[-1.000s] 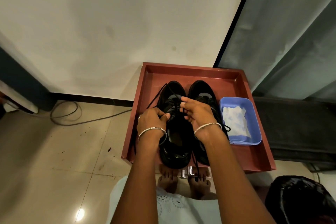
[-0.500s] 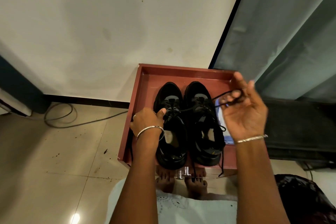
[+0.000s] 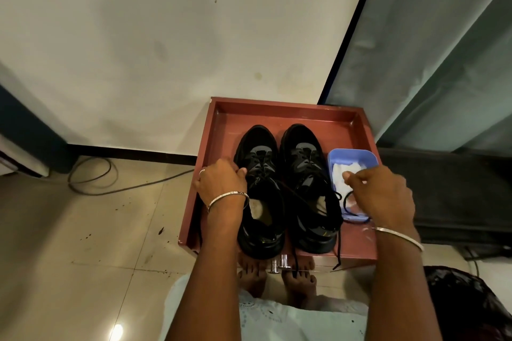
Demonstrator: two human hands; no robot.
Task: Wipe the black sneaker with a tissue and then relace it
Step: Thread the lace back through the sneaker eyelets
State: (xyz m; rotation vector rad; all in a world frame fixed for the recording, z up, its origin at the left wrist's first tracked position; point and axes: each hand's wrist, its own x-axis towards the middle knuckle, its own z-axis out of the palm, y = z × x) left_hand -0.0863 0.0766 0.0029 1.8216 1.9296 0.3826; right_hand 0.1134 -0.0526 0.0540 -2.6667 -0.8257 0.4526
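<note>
Two things have changed in the last half second. The right hand (image 3: 385, 194), which was lifted high and drawing the lace (image 3: 344, 202) taut to the right, has come down over the blue tub (image 3: 352, 153) by the right edge of the tray (image 3: 277, 111). The lace has gone slack; it lies across the second sneaker (image 3: 304, 163) and ends in a loop under that hand, whose fingers are curled round it. The left hand (image 3: 221, 185) has hardly moved. Its fingers grip the outer side of the black sneaker (image 3: 260, 163), which sits left of the middle of the tray, toe toward the far edge. The tissue (image 3: 346, 171) lies in the tub, just beside the right thumb. My reading is that one pull through an eyelet is finished and the hand is coming back for the next. Whether this is lacing or unlacing I cannot tell.
</note>
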